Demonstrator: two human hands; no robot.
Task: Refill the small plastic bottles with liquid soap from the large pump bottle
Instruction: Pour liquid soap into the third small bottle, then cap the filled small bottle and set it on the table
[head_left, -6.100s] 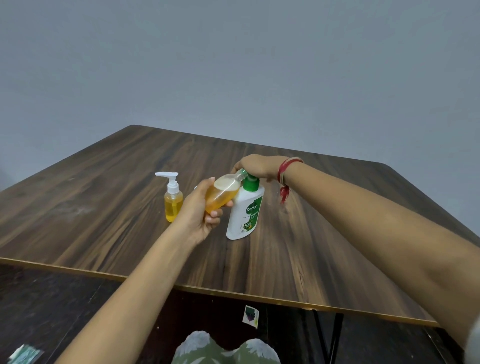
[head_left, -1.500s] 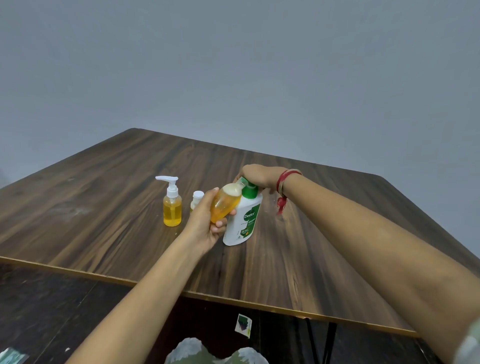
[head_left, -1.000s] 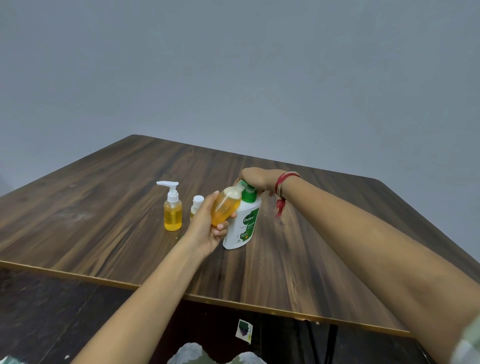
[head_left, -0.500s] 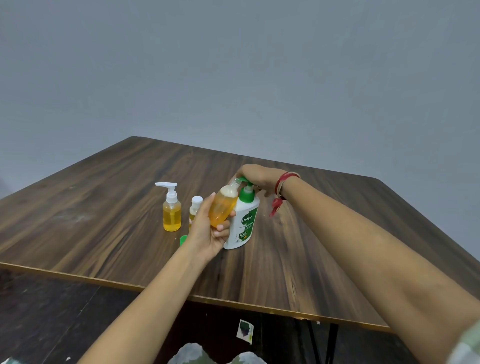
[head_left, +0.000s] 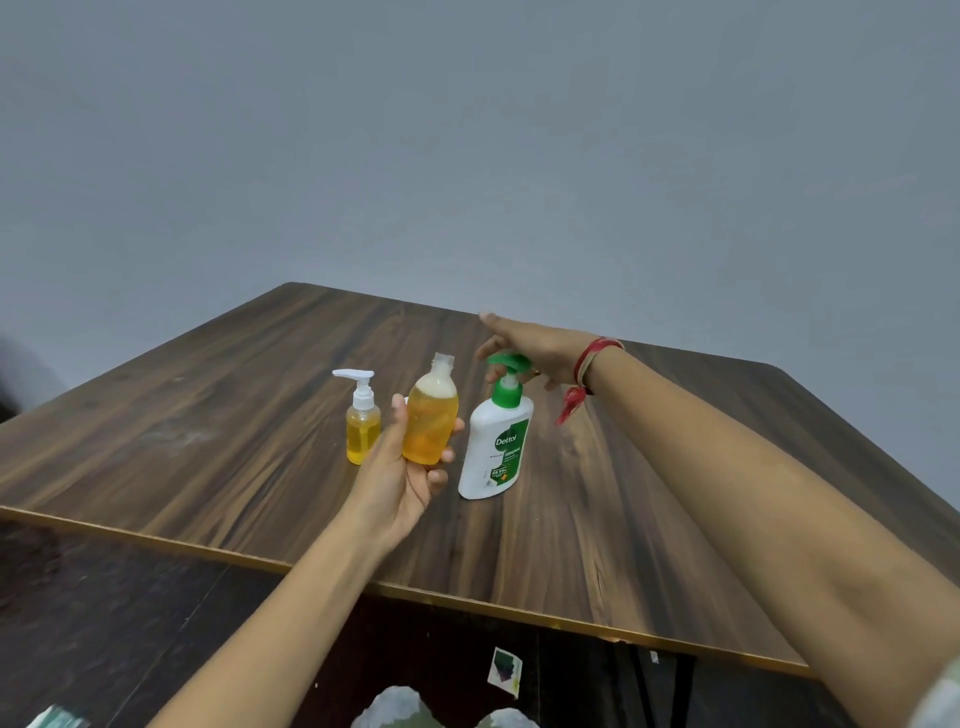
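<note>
My left hand (head_left: 399, 475) grips a small clear bottle (head_left: 430, 415) filled nearly to the neck with orange soap, upright and uncapped, just above the table. To its right stands the large white pump bottle (head_left: 495, 449) with a green pump head. My right hand (head_left: 530, 345) hovers just behind and above that pump, fingers stretched out, holding nothing. A second small bottle (head_left: 361, 418) with a white pump and yellow soap stands at the left.
The dark wooden table (head_left: 208, 441) has a pale front edge and a grey wall behind it. A sliver of a white cap (head_left: 405, 399) shows behind my left thumb. A red thread band circles my right wrist. Dark floor lies below the table edge.
My right hand has lifted off the green pump and opened. My left hand drew the small bottle away from the spout, leftward, and turned it upright.
</note>
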